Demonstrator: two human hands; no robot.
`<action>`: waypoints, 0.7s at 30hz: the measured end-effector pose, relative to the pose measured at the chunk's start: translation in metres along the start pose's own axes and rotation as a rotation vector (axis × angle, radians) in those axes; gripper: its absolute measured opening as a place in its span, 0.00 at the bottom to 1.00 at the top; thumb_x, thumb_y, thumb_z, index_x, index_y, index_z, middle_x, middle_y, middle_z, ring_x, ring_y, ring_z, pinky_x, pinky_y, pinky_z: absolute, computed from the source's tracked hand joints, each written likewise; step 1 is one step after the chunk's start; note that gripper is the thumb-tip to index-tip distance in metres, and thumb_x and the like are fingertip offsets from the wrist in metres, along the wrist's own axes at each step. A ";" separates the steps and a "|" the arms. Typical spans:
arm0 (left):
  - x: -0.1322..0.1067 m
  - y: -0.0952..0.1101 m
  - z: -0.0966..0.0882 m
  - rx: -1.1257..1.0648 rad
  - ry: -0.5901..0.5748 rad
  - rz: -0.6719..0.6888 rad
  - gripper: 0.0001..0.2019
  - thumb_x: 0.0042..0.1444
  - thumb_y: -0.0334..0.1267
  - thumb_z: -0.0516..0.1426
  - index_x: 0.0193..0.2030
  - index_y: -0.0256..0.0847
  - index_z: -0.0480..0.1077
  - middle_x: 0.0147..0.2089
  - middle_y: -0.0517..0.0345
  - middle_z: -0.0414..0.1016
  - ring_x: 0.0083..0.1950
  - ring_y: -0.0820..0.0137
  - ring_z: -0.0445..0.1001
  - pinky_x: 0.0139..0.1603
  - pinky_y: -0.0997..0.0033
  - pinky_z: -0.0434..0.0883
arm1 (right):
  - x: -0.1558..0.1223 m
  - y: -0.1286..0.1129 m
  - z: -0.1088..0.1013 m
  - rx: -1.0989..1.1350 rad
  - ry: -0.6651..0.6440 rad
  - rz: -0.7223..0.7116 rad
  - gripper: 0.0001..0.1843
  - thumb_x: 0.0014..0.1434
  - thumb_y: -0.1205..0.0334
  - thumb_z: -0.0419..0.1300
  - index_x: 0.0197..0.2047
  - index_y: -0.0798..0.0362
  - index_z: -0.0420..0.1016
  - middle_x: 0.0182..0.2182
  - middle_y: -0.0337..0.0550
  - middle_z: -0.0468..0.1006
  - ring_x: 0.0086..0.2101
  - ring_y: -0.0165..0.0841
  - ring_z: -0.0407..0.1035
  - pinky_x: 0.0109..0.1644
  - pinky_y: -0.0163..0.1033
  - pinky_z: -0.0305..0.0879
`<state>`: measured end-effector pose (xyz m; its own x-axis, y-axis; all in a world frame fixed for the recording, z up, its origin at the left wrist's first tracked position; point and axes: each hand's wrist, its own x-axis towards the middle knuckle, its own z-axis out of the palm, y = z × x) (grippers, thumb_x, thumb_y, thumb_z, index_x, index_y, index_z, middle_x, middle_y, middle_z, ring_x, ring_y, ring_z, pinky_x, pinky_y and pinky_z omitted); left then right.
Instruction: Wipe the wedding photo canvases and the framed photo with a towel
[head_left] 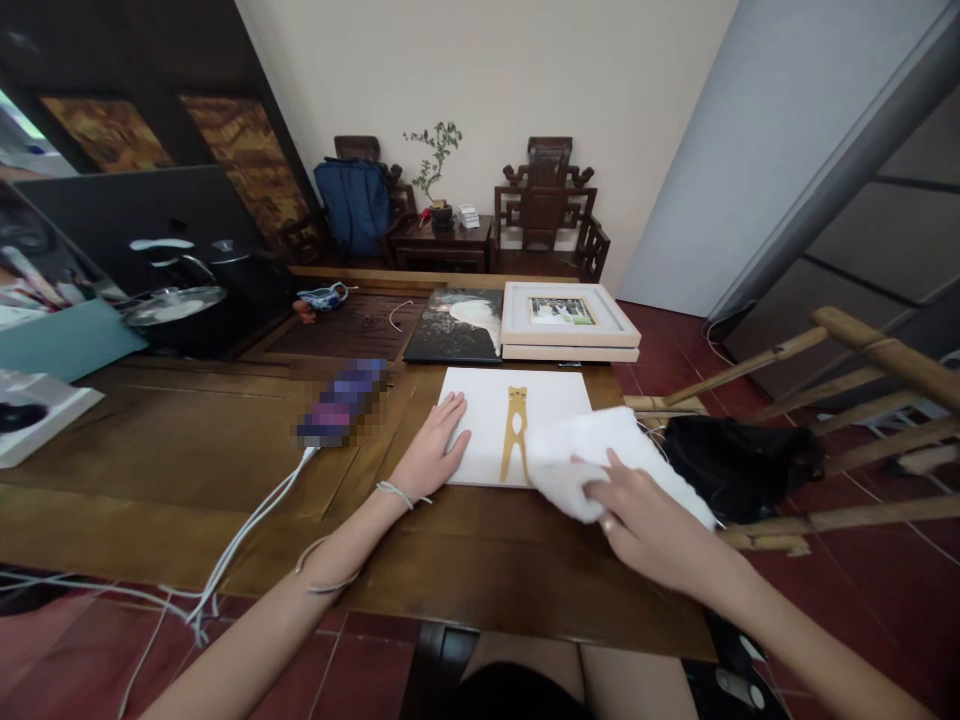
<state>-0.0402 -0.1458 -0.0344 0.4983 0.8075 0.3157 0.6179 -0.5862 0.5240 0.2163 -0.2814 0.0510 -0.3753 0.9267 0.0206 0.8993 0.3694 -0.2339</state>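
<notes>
A flat white panel (476,425) lies on the wooden table in front of me. Near its middle is a slim gold-coloured piece (514,415) with a cat-shaped head, a hole and two legs. My left hand (435,447) rests on the panel's left edge, fingers stretched out and holding nothing. In my right hand (645,515) is a bunched white cloth (592,445), gripped between thumb and fingers. The cloth covers the panel's lower right part and touches or nearly touches the gold piece. Part of it hangs over toward the table's right edge.
Behind the panel lie a dark photo board (454,325) and stacked light-wood picture frames (570,315). A phone (341,403) with white cables (255,530) sits at left. Farther left stand a pot (180,315) and a kettle (244,275). A bamboo chair (885,350) stands right.
</notes>
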 end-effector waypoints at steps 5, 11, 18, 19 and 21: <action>0.000 0.000 0.000 0.004 0.002 -0.002 0.25 0.61 0.41 0.46 0.63 0.36 0.54 0.66 0.44 0.53 0.68 0.61 0.47 0.66 0.50 0.49 | -0.013 -0.002 -0.005 0.029 -0.042 -0.002 0.19 0.46 0.74 0.46 0.35 0.49 0.73 0.33 0.46 0.76 0.42 0.41 0.69 0.48 0.44 0.58; 0.001 0.000 -0.002 0.009 -0.011 -0.008 0.25 0.61 0.42 0.46 0.63 0.34 0.55 0.66 0.43 0.54 0.68 0.61 0.48 0.66 0.52 0.48 | 0.069 0.042 -0.019 0.016 0.030 0.041 0.13 0.47 0.73 0.45 0.27 0.53 0.69 0.25 0.44 0.73 0.29 0.36 0.66 0.35 0.37 0.58; 0.000 -0.001 -0.002 -0.009 -0.016 0.002 0.25 0.61 0.42 0.46 0.63 0.35 0.54 0.66 0.45 0.53 0.69 0.62 0.47 0.66 0.52 0.48 | 0.107 0.057 -0.007 -0.019 0.122 0.046 0.15 0.47 0.74 0.45 0.32 0.56 0.71 0.31 0.49 0.76 0.33 0.39 0.69 0.41 0.40 0.59; 0.000 -0.001 -0.002 -0.007 -0.017 0.001 0.25 0.61 0.42 0.46 0.63 0.35 0.54 0.67 0.44 0.53 0.69 0.62 0.46 0.67 0.52 0.48 | 0.099 0.052 -0.002 -0.025 0.124 0.042 0.16 0.47 0.74 0.45 0.33 0.56 0.72 0.33 0.51 0.77 0.35 0.40 0.69 0.44 0.42 0.59; 0.001 0.000 -0.002 0.001 -0.021 -0.003 0.25 0.61 0.42 0.46 0.63 0.33 0.54 0.66 0.43 0.53 0.69 0.62 0.46 0.67 0.53 0.48 | 0.075 0.038 0.007 -0.039 0.126 0.022 0.16 0.48 0.74 0.46 0.35 0.57 0.72 0.39 0.54 0.76 0.43 0.43 0.68 0.50 0.47 0.56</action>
<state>-0.0411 -0.1450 -0.0332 0.5091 0.8076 0.2977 0.6199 -0.5839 0.5241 0.2207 -0.1983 0.0370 -0.3267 0.9349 0.1386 0.9158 0.3494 -0.1979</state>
